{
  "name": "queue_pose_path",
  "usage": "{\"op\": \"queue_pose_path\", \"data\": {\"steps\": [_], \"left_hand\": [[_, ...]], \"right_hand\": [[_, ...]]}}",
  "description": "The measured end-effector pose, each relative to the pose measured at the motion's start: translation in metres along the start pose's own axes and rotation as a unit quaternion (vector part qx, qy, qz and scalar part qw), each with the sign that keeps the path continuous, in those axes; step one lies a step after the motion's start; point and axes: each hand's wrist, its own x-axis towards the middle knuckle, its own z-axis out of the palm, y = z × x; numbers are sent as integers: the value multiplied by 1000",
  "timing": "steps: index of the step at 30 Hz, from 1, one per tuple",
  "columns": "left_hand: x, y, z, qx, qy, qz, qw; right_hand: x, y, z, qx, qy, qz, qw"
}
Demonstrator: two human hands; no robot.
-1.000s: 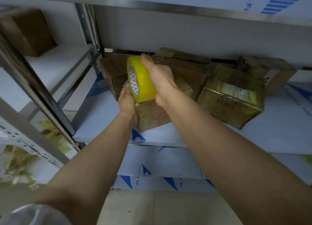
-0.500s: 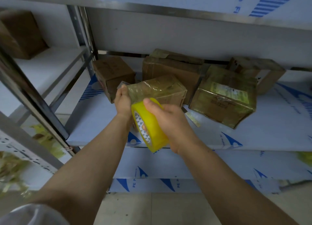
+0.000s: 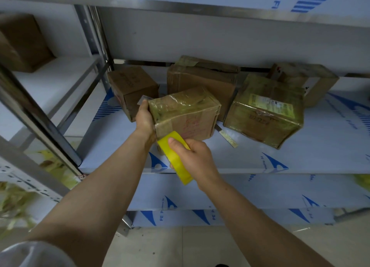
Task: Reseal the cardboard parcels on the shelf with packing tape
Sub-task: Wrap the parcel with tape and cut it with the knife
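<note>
Squarely at the middle sits the cardboard parcel (image 3: 184, 114), a squat brown box whose top and left end are wrapped in glossy, wrinkled clear tape, with faint red print on its front face; whether its base rests flat on the board cannot be told. The left hand (image 3: 145, 120) grips the parcel's left end, fingers curled behind it. Touching the parcel's lower front edge is the yellow packing tape roll (image 3: 176, 158), smooth and ring-shaped, clasped by the right hand (image 3: 194, 156) with the thumb pressed on its outer band. Just right of the parcel a loose strip of tape (image 3: 228, 136) lies flat. Further right of the parcel stands a film-wrapped carton (image 3: 266, 110), shiny and creased, bearing a pale printed label. Behind the parcel stands a larger plain carton (image 3: 200, 76) with a dull, dented top; behind and left of the parcel, a small matte brown box (image 3: 132, 86); well right and behind, another taped box (image 3: 304, 80). Under the parcel runs the shelf board (image 3: 260, 156), pale, covered in protective film with blue printing. Left of the parcel rise grey metal uprights (image 3: 96, 36), and beyond them a dark carton (image 3: 22, 42) sits on a neighbouring white shelf. Below the parcel lie beige floor tiles (image 3: 180, 246).
</note>
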Motion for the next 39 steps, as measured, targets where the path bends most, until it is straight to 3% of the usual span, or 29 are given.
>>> {"op": "queue_pose_path", "data": {"steps": [4, 7, 12, 13, 14, 16, 17, 18, 19, 21, 23, 27, 31, 32, 33, 36, 37, 39], "left_hand": [[-12, 5, -3, 82, -52, 66, 993], [-8, 1, -12, 196, 21, 178, 964], [1, 13, -16, 353, 47, 193, 914], [1, 17, -15, 428, 58, 186, 883], [-1, 21, -14, 531, 86, 181, 824], [-8, 25, -5, 699, 129, 221, 668], [-13, 24, 2, 741, 113, 251, 612], [-17, 22, 8, 772, 74, 259, 576], [-19, 22, 13, 792, 31, 235, 563], [-18, 25, 17, 806, -19, 162, 568], [-14, 31, 20, 809, -27, 153, 568], [-5, 38, 23, 790, -25, 171, 588], [9, 41, 14, 748, -8, 252, 614], [11, 41, 12, 725, 6, 262, 637], [13, 41, 11, 685, 23, 255, 682], [16, 40, 11, 471, 54, 187, 860], [12, 35, 11, 400, 42, 172, 899], [4, 20, 4, 308, 3, 168, 936]], "right_hand": [[9, 4, 3, -2, 4, 0, 1000], [13, 6, 6, -1, -1, -7, 1000], [19, 12, 8, -4, -3, -4, 1000], [20, 13, 8, -1, -3, -1, 1000], [21, 13, 8, 1, -1, 1, 1000], [22, 14, 7, 6, 0, 2, 1000], [23, 15, 7, 10, 0, 3, 1000], [24, 15, 7, 14, 0, 4, 1000], [25, 16, 7, 18, -1, 7, 1000], [26, 18, 8, 25, -2, 13, 1000], [27, 19, 9, 28, -4, 12, 1000], [27, 21, 9, 41, -6, 20, 999], [25, 20, 5, 60, -20, 25, 998], [25, 20, 4, 65, -26, 27, 997], [25, 20, 2, 71, -32, 31, 997], [26, 22, -2, 88, -40, 48, 994], [26, 22, -3, 97, -41, 54, 993], [27, 22, -4, 117, -41, 57, 991]]}}
